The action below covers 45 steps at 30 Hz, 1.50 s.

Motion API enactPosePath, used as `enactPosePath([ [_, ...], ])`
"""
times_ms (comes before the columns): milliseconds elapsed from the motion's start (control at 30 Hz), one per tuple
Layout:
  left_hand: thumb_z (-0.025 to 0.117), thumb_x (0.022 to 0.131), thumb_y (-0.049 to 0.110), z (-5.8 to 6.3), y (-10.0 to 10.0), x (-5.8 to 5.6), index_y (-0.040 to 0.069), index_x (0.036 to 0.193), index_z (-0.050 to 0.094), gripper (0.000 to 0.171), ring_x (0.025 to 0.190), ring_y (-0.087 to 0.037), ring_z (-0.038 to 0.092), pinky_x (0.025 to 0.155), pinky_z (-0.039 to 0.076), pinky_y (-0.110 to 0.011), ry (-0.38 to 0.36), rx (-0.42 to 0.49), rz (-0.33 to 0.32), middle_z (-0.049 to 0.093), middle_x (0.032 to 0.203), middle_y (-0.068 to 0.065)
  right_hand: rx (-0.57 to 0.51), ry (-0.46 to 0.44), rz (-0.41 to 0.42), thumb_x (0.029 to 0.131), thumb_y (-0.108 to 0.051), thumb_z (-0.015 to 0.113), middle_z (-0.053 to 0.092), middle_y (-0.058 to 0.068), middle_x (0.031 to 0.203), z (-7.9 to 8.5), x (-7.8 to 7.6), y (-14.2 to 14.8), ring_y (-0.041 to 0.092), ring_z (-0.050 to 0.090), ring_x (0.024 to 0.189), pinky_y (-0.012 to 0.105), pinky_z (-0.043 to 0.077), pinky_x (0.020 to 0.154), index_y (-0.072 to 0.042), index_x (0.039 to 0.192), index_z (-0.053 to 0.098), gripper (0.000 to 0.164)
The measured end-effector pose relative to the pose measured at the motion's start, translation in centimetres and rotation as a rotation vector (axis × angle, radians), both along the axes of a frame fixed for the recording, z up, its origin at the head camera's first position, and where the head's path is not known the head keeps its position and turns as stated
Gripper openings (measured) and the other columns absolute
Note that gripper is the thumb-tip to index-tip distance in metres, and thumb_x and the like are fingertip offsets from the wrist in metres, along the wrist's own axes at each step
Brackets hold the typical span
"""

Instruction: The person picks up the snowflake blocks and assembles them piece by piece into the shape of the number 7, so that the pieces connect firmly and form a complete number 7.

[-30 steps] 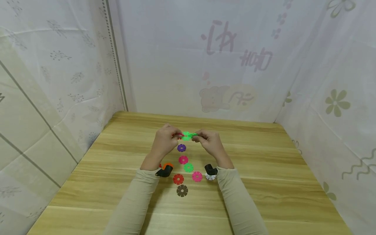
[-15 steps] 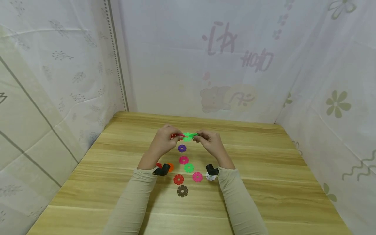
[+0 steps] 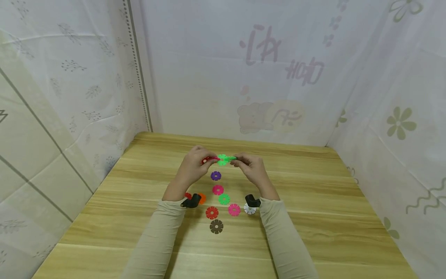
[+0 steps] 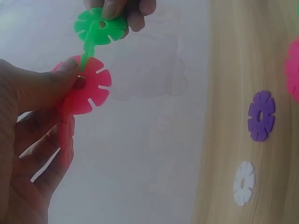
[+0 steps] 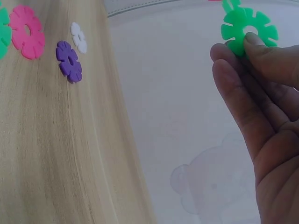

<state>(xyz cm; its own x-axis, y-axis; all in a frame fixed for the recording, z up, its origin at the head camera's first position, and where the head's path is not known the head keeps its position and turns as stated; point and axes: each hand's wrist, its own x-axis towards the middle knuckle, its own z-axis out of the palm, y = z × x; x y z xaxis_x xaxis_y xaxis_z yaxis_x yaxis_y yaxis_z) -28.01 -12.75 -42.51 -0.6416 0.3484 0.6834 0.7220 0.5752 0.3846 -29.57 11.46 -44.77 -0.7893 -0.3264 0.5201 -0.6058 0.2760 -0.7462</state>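
Note:
Above the table, my two hands hold a short chain of slotted snowflake discs between them. My left hand (image 3: 195,164) pinches a pink disc (image 4: 98,95) between thumb and fingers. A red disc (image 3: 204,161) is joined to the pink one and hangs by the left fingers. A green disc (image 3: 219,159), edge-on in the left wrist view, is slotted into the pink one. Its other side meets a second green disc (image 5: 258,23), which my right hand (image 3: 251,166) pinches by the rim. The fingers partly cover the joints.
Loose discs lie on the wooden table (image 3: 313,217): purple (image 3: 212,175), pink (image 3: 214,190), green (image 3: 220,199), red (image 3: 208,212), brown (image 3: 212,226), white (image 3: 246,211) and orange (image 3: 202,199) among them. A second white disc (image 4: 238,186) shows in the wrist views. Fabric walls surround the table.
The chain and both hands have risen slightly and shifted a little right. More of the red disc shows by my left fingers. The discs on the table have not moved.

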Motion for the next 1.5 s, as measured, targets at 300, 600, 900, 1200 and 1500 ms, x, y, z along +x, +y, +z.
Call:
enactPosePath([
  [300, 0.084, 0.083, 0.019, -0.4, 1.2, -0.4, 0.007, 0.1, 0.076, 0.022, 0.099, -0.026, 0.06, 0.086, 0.051, -0.04, 0.141, -0.033, -0.041, 0.073, 0.099, -0.005, -0.015, 0.073, 0.081, 0.095, -0.004, 0.068, 0.076, 0.008, 0.092, -1.0, -0.8, -0.2, 0.023, 0.073, 0.08, 0.033, 0.061, 0.07, -0.006, 0.102, 0.076, 0.011],
  [600, 0.085, 0.082, 0.017, -0.5, 1.5, -0.1, 0.009, 0.091, 0.078, 0.013, 0.099, -0.025, 0.064, 0.087, 0.052, -0.041, 0.177, -0.058, -0.004, 0.076, 0.095, -0.002, 0.001, -0.001, 0.137, 0.094, -0.005, 0.07, 0.076, 0.011, 0.095, -1.1, -0.6, -0.7, 0.031, 0.074, 0.085, 0.031, 0.06, 0.074, -0.004, 0.104, 0.076, 0.012],
  [900, 0.082, 0.085, 0.013, -0.5, 0.4, -0.2, 0.01, 0.094, 0.079, 0.01, 0.084, -0.016, 0.069, 0.073, 0.056, -0.029, 0.056, -0.018, -0.006, 0.074, 0.097, -0.001, 0.514, -0.437, 0.19, 0.094, -0.028, 0.073, 0.072, -0.001, 0.101, -1.0, -0.7, 4.4, 0.025, 0.068, 0.094, 0.04, 0.056, 0.082, -0.007, 0.111, 0.073, 0.027],
  [1200, 0.081, 0.086, 0.012, -0.5, -0.2, -0.1, 0.009, 0.095, 0.08, 0.01, 0.079, -0.013, 0.068, 0.068, 0.056, -0.027, 0.033, 0.01, -0.021, 0.074, 0.097, 0.0, 0.86, -0.589, 0.194, 0.076, -0.03, 0.09, 0.062, 0.004, 0.101, -0.8, 1.9, 5.4, 0.019, 0.055, 0.09, 0.037, 0.049, 0.079, -0.01, 0.105, 0.066, 0.042],
  [1500, 0.081, 0.085, 0.011, -0.4, -0.1, -0.2, 0.01, 0.095, 0.08, 0.01, 0.077, -0.012, 0.067, 0.068, 0.055, -0.029, 0.003, 0.018, -0.013, 0.074, 0.096, 0.001, 0.864, -0.519, 0.198, 0.08, -0.018, 0.087, 0.058, -0.003, 0.074, -1.4, 3.0, 5.0, 0.012, 0.05, 0.067, 0.029, 0.044, 0.06, -0.012, 0.079, 0.065, 0.023],
])
